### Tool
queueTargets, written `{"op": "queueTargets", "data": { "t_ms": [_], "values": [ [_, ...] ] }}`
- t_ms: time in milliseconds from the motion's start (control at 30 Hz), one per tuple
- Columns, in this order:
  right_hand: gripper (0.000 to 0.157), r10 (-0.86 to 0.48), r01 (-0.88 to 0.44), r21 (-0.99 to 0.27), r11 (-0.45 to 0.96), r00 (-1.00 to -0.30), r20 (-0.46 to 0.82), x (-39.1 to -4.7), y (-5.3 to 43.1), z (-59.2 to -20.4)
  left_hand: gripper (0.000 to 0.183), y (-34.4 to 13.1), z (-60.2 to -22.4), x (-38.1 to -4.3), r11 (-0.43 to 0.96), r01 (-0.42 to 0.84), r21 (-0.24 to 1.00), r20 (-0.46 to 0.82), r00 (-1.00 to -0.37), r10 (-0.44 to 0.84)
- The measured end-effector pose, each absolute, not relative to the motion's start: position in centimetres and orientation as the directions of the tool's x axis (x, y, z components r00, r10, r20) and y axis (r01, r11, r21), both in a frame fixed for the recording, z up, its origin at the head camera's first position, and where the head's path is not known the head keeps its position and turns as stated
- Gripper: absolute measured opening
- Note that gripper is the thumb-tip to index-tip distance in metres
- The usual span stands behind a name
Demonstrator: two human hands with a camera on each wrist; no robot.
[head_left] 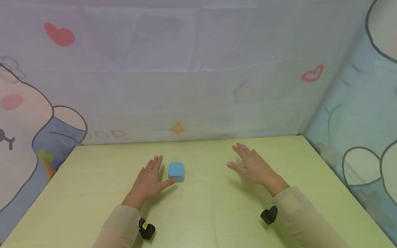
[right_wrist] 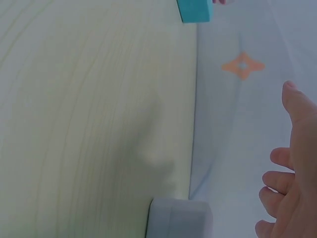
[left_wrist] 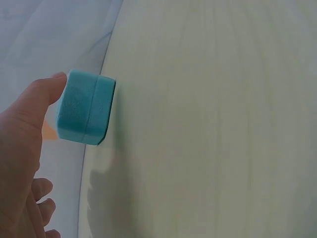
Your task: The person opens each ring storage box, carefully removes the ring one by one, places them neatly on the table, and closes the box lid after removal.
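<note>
Light-blue, matte, rounded cube point(head_left: 176, 169), just beside the spread left hand point(head_left: 147, 183), thumb side; pale-grey, matte, rounded block point(right_wrist: 181, 219), near the spread right hand point(head_left: 256, 169); both probably best gripped across opposite faces.

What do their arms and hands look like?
The left hand and right hand are bare. The left sleeve and right sleeve are pale beige. By the wrists, the left gadget and right gadget are black; the left has a yellow patch.
</note>
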State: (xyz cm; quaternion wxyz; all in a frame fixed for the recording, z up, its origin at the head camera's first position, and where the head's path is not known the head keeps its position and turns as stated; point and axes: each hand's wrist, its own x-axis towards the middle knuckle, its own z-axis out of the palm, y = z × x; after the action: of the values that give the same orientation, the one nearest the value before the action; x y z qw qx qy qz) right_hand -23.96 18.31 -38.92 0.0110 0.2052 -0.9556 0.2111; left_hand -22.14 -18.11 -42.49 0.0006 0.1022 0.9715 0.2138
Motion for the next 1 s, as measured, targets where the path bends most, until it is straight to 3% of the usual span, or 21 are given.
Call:
{"op": "queueTargets", "data": {
  "t_ms": [1000],
  "values": [
    [0.081,-0.415,-0.401,-0.482,0.779,-0.906,0.083,-23.9,16.4,-39.7,0.106,-17.9,-43.8,-22.7,0.829,0.179,0.530,0.027,-0.980,0.195]
  ]
}}
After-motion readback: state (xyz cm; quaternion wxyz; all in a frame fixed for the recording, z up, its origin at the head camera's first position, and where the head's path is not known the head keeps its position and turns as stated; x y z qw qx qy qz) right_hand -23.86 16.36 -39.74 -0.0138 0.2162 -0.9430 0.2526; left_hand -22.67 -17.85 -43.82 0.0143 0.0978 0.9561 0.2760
